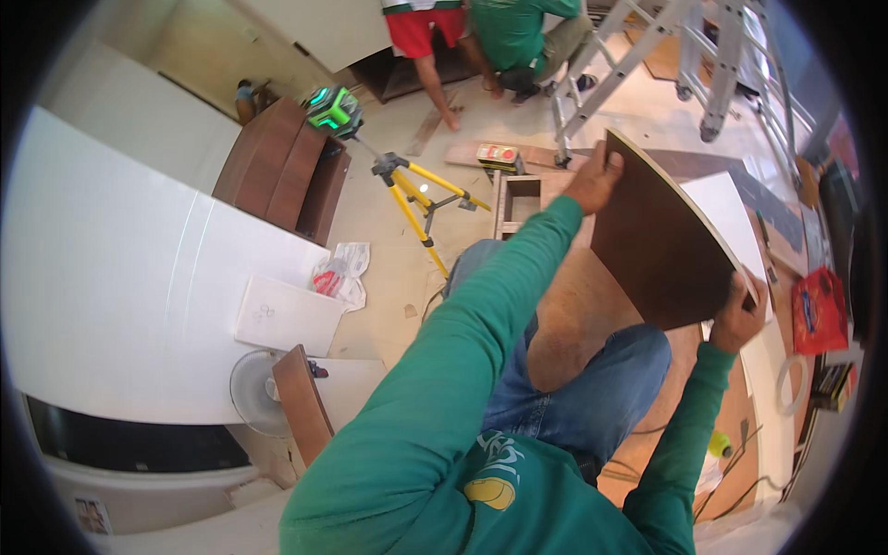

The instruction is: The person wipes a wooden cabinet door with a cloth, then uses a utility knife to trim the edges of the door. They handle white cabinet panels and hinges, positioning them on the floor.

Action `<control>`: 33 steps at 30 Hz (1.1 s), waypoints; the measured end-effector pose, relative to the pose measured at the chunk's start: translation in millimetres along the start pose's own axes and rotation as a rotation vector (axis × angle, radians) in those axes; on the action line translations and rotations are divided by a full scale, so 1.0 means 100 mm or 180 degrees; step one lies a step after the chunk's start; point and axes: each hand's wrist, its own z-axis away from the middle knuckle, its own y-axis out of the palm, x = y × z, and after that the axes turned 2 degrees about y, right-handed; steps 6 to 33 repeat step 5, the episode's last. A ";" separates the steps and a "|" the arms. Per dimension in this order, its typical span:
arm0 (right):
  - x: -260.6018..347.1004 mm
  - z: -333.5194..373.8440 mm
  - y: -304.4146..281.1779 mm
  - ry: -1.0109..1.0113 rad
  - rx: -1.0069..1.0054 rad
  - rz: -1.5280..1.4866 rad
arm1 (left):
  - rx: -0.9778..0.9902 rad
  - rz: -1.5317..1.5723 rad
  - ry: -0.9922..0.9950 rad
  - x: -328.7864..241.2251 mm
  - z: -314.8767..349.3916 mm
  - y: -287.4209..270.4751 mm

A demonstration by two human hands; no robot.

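A dark brown board (657, 240) with a pale edge is held up, tilted, in front of my knees. My left hand (595, 182) grips its far upper corner, the thumb lying over the edge. Closer to me, my right hand (738, 316) is closed on the opposite end of the same edge. Part of the fingers of each hand is hidden behind the board. Beneath it lies a brown wooden sheet (578, 301), partly covered by my legs in jeans.
A green laser level (335, 113) stands on a yellow tripod (410, 199) to the left. An aluminium stepladder (610, 79) is at the far right. Two people crouch or bend at the back. A fan (259, 393), a brown cabinet (277, 171) and a red bag (820, 310) are around me.
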 end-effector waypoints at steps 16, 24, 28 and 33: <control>-0.06 0.02 -0.04 0.0752 0.0334 -0.0731 | -0.0223 0.0353 0.0081 0.03 0.06 0.10; -0.06 0.02 -0.04 0.0752 0.0334 -0.0731 | -0.0223 0.0353 0.0081 0.03 0.06 0.10; -0.06 0.02 -0.04 0.0752 0.0334 -0.0731 | -0.0223 0.0353 0.0081 0.03 0.06 0.10; -0.06 0.02 -0.04 0.0752 0.0334 -0.0731 | -0.0223 0.0353 0.0081 0.03 0.06 0.10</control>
